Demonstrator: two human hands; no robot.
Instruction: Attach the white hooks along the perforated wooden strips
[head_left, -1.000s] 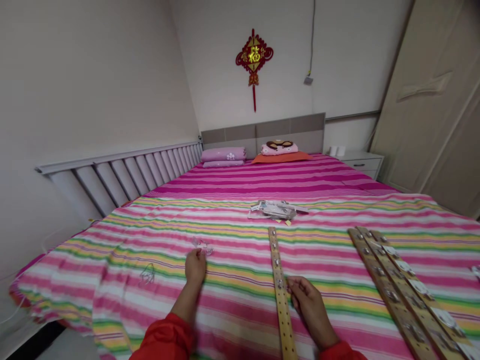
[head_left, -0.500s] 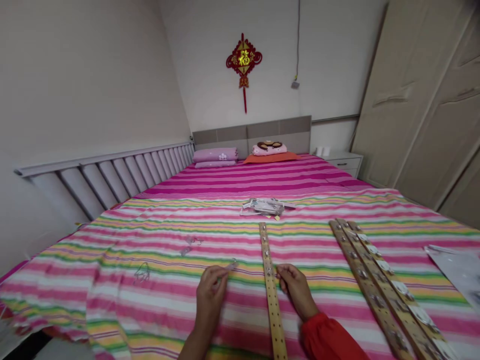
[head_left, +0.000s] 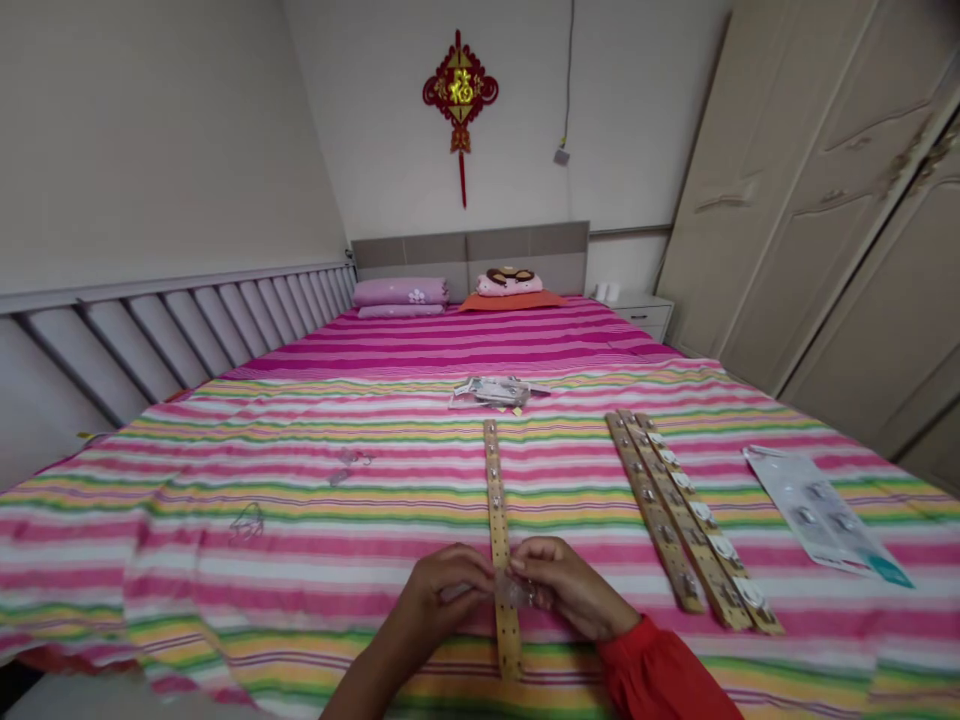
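A narrow wooden strip (head_left: 496, 525) with rows of holes lies lengthwise on the striped cloth, small shiny metal pieces fixed along its far half. Over its nearer half, a small clear plastic bag (head_left: 513, 591) spans the gap between my hands. My left hand (head_left: 444, 588) pinches the bag's left edge. From the right, my right hand (head_left: 571, 583), in a red sleeve, is closed on the bag's other side. Something small and shiny shows by the right fingertips, too blurred to name.
Several wooden strips (head_left: 667, 510) with metal and white pieces lie at right, beside a clear package (head_left: 817, 510) of shiny items. Farther back sits a pile of plastic packets (head_left: 495, 391). Small clear bags (head_left: 349, 465) and a thin tangled loop (head_left: 247, 522) lie at left.
My left hand has moved right with the small clear bag and met my right hand over the strip. Both hands are now lower along it. The camera view has shifted.
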